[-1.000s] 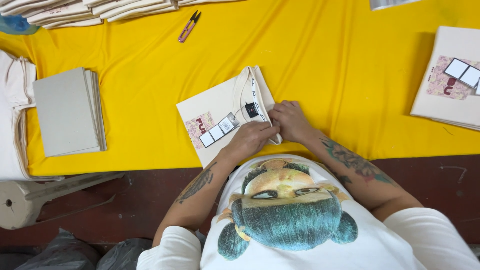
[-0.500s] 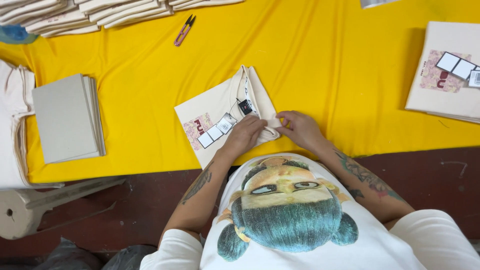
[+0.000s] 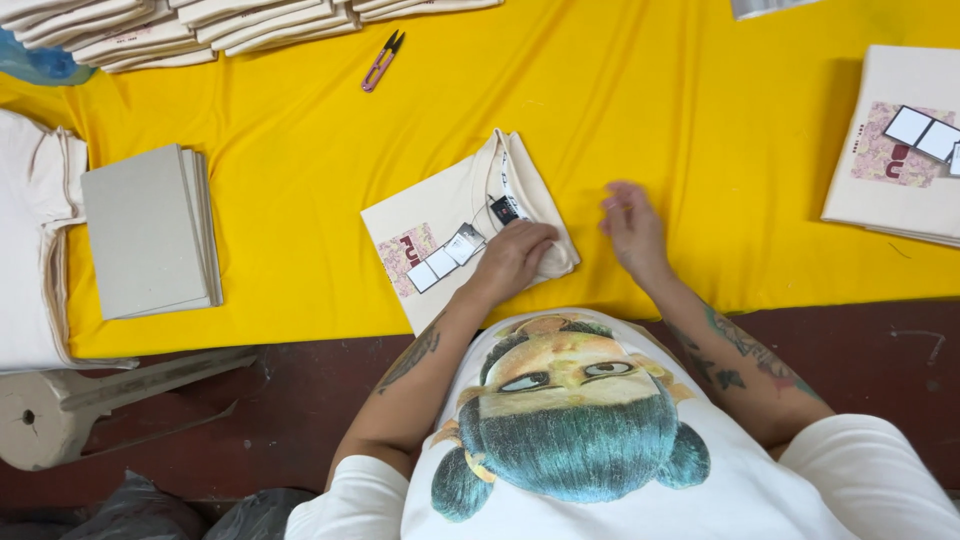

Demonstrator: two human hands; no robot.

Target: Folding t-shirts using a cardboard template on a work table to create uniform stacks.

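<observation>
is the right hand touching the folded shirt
No, the right hand hovers over bare yellow cloth beside the folded shirt; only the left hand rests on it.

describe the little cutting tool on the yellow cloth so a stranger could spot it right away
Start at the yellow cloth over the table and look to its far edge, just below the row of folded cream shirts. The small thread snips lie there alone, apart from both hands. They are the only pink-handled thing with dark pointed blades; everything around them is cream fabric or grey board.
</observation>
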